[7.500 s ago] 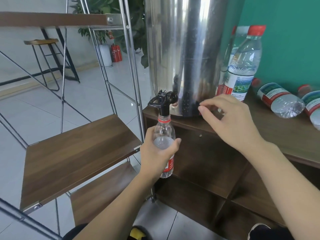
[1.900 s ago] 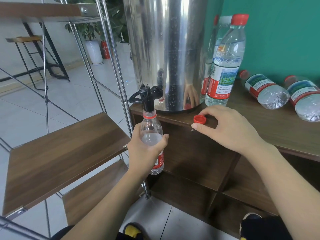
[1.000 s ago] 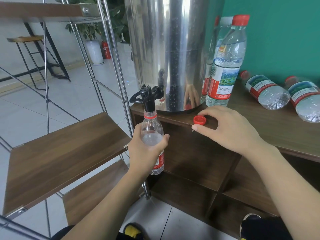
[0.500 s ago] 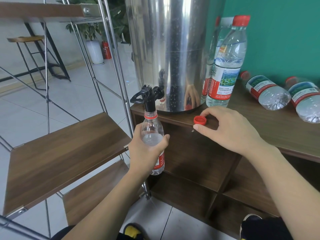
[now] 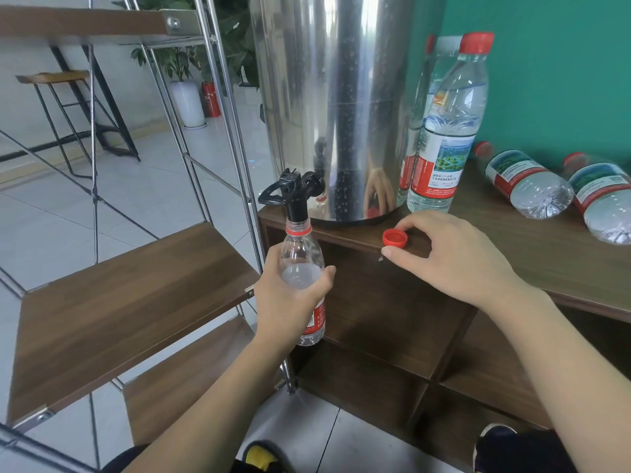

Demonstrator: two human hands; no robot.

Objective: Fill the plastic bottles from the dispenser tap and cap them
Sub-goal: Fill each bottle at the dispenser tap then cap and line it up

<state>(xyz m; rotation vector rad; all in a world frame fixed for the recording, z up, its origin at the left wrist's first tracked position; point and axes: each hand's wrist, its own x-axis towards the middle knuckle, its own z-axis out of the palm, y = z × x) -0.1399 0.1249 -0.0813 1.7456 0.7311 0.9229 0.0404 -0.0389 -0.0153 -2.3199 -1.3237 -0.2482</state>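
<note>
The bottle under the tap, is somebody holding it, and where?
Yes. The left hand grips the bottle around its middle, fingers curled round it. The right hand holds nothing beside the red cap.

Bright daylight comes from the left; the steel dispenser [image 5: 338,107] shows glare (edges bend, wide-angle distortion).

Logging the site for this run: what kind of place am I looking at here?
Probably an office lounge or café-style indoor space, not a home kitchen. Signs: a large steel dispenser on a wooden cabinet, a bar stool on the tiled floor, and a fire extinguisher beside a potted plant.
</note>
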